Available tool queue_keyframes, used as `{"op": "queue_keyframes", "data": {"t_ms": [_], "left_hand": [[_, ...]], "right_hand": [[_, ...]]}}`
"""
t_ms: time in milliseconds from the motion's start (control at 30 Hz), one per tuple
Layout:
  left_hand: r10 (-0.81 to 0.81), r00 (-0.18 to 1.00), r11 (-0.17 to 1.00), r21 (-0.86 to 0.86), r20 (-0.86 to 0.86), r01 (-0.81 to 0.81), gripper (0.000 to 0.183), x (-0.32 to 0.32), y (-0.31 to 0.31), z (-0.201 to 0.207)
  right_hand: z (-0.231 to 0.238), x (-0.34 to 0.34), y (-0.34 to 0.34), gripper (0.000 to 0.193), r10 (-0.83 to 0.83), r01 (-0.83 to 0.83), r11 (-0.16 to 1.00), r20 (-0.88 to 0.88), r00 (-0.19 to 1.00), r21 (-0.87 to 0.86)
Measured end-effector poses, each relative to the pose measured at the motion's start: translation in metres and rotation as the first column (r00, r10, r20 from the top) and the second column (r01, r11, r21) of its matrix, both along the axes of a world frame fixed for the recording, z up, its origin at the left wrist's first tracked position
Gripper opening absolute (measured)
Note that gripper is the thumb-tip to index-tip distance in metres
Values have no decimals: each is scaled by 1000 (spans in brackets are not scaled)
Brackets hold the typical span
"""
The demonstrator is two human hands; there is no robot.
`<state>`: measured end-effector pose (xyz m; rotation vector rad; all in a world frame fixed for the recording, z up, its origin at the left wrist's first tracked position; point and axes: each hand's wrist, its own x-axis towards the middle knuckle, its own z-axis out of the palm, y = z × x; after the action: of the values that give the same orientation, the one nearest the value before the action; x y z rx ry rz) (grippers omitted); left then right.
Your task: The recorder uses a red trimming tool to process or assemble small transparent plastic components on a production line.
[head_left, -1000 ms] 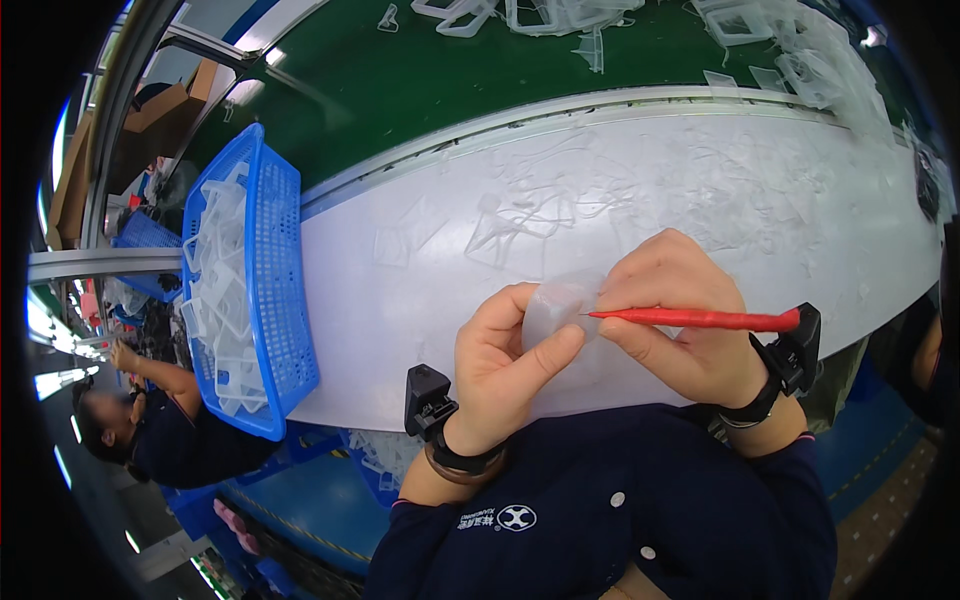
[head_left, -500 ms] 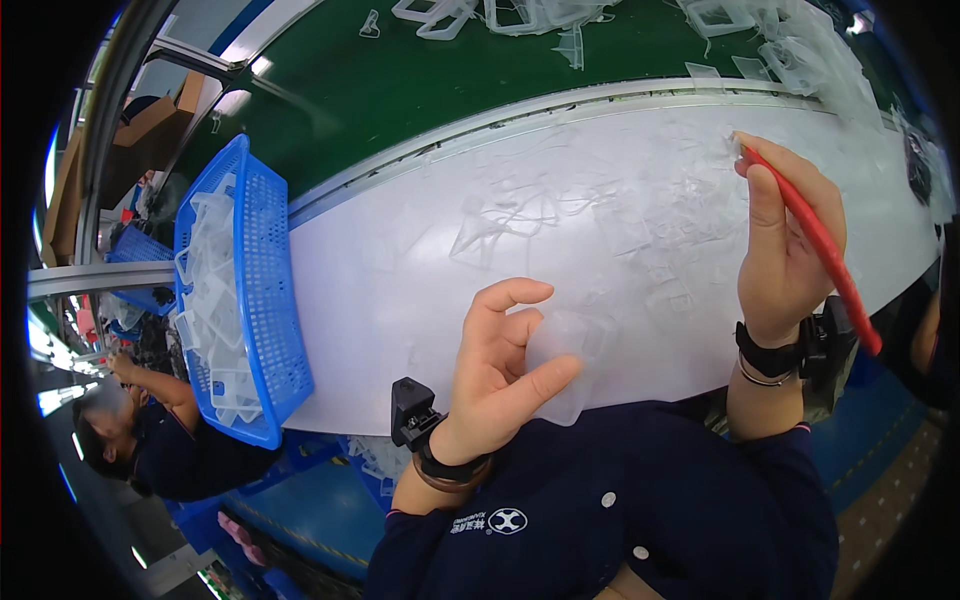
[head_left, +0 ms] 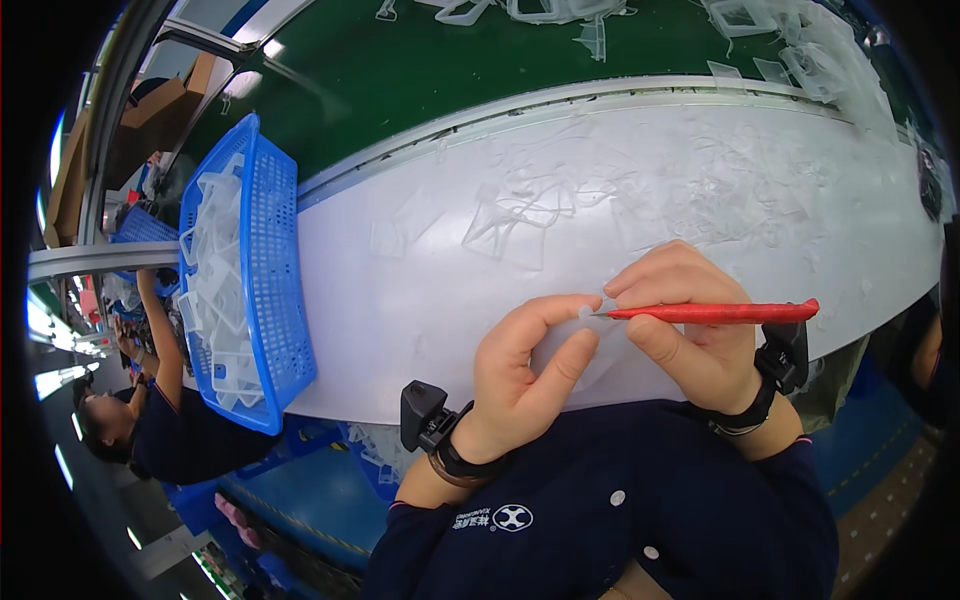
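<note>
My left hand [head_left: 525, 375] is closed around a translucent plastic piece [head_left: 605, 375], with thumb and index finger near its upper edge. Gripped in my right hand [head_left: 695, 335] is a red-handled craft knife [head_left: 725, 314], lying nearly level. Its thin tip points left and meets the piece between my two hands, close to my left fingertips. Much of the piece is hidden behind my fingers, and it is hard to make out against the white tabletop [head_left: 380, 300].
A blue basket [head_left: 275, 270] full of clear plastic parts stands at the left. Thin clear scraps [head_left: 520, 220] litter the table. More clear parts [head_left: 550, 10] lie on the green surface [head_left: 400, 90] beyond. A co-worker [head_left: 160, 400] is at far left.
My right hand has come left and down with the knife, from the table's right side to the plastic piece in my left hand. The co-worker's arm has risen.
</note>
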<state>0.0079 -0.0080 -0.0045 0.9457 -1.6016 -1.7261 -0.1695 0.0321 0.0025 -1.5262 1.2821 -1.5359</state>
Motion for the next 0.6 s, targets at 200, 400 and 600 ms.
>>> {"op": "queue_keyframes", "data": {"t_ms": [200,400,600], "left_hand": [[32,999,996,-90,44,-28,23,-3,1,-2],[45,996,986,-161,78,-32,24,-4,0,-1],[54,995,969,-243,81,-32,23,-5,-2,-2]], "right_hand": [[-4,-3,-2,11,38,-38,999,-27,999,-8],[-2,-3,-2,10,24,-26,999,-63,998,-22],[-2,-3,-4,9,45,-45,999,-48,998,-13]]}}
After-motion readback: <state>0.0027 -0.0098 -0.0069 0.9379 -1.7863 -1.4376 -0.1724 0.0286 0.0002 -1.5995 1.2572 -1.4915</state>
